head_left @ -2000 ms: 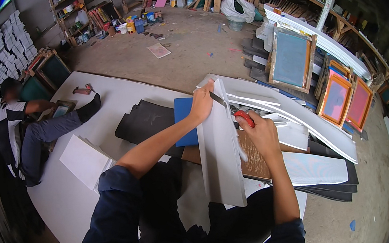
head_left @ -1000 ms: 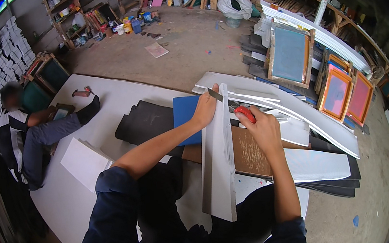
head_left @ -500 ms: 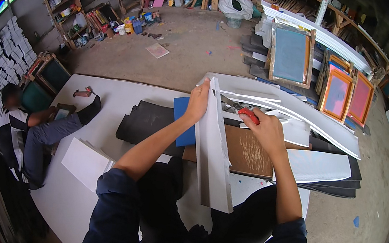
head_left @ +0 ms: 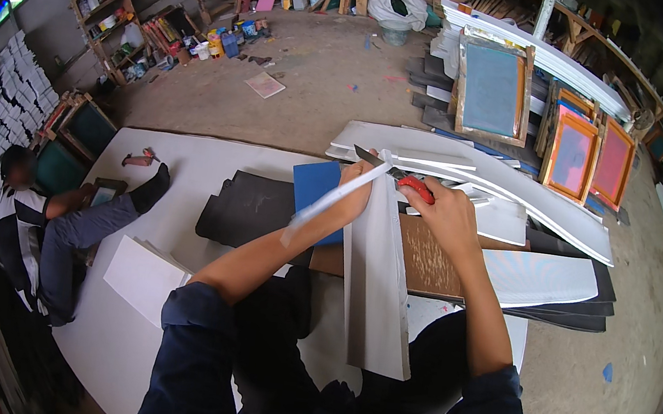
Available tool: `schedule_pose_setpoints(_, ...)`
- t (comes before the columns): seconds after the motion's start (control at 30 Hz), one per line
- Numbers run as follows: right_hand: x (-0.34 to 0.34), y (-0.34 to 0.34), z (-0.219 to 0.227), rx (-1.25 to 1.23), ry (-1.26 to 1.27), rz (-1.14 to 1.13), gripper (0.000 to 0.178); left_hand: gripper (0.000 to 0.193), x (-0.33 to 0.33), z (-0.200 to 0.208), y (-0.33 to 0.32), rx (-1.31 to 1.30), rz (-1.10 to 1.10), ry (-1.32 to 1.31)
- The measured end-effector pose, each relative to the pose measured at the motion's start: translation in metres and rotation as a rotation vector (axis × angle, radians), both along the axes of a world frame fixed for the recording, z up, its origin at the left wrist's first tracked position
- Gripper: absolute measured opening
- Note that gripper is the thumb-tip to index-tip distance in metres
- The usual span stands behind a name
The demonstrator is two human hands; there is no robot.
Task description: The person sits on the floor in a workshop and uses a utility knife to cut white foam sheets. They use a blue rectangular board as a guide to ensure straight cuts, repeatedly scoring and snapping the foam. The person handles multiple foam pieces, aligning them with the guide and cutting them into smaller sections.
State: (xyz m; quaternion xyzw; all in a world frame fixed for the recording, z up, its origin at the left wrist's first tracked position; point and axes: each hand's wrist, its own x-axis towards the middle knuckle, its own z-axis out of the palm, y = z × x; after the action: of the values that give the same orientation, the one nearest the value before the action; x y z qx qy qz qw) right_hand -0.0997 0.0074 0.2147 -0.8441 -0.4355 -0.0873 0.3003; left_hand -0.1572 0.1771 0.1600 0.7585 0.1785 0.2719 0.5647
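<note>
A red-handled knife (head_left: 416, 188) is gripped in my right hand (head_left: 448, 213), its dark blade pointing left across the far end of a long white folded sheet (head_left: 375, 287). My left hand (head_left: 355, 192) is closed around that sheet near its far end, beside the blade. From the blade, a narrow white strip (head_left: 339, 193) hangs down and left across my left forearm. The sheet's near end lies between my knees. Below it are a brown board (head_left: 433, 257), a blue sheet (head_left: 312, 192) and a dark grey sheet (head_left: 248, 209).
White curved sheets (head_left: 507, 191) lie beyond my right hand. A seated person (head_left: 67, 232) is on the left, near a red-handled tool (head_left: 139, 158) on the large white board (head_left: 176, 188). Framed screens (head_left: 491, 90) lean at the back right.
My left hand has shifted down along the sheet. The knife has moved left across its far end, and a white strip now hangs loose over my left forearm. The sheet's near end swung slightly right.
</note>
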Motion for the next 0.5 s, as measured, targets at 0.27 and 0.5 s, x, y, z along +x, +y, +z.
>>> schedule_pose_setpoints(0.27, 0.006, -0.009, 0.004, 0.005, 0.092, -0.031, 0.045, 0.057, -0.006, 0.016, 0.019, -0.249, -0.036, -0.028)
schedule_pose_setpoints(0.5, 0.008, -0.009, 0.000, -0.059, 0.071, -0.028, 0.049, 0.057, -0.005, 0.012, 0.014, -0.105, -0.009, -0.054)
